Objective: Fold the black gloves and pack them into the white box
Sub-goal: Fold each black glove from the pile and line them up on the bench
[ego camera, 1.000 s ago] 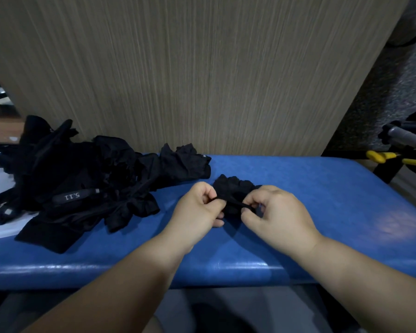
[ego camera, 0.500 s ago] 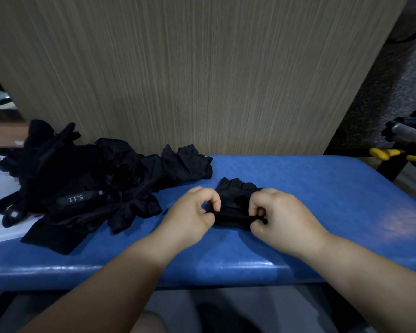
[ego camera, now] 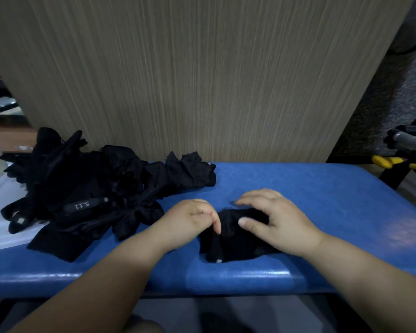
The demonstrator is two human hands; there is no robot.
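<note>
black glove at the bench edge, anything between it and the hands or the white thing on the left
Nothing between: the left hand and right hand both touch the black glove. Leftward, the pile of black gloves covers much of the white surface; I cannot tell if that is the box.

I read this as a small workshop or packing station, not a home. My view shows a blue padded tabletop (ego camera: 322, 188) set against a tall wood-grain panel (ego camera: 202, 80). A heap of branded black gloves (ego camera: 94, 188) is piled at its left. Off to the right are a yellow-handled tool (ego camera: 389, 162) and a grey metal tube (ego camera: 411, 140), over speckled grey flooring (ego camera: 394, 92).
</note>
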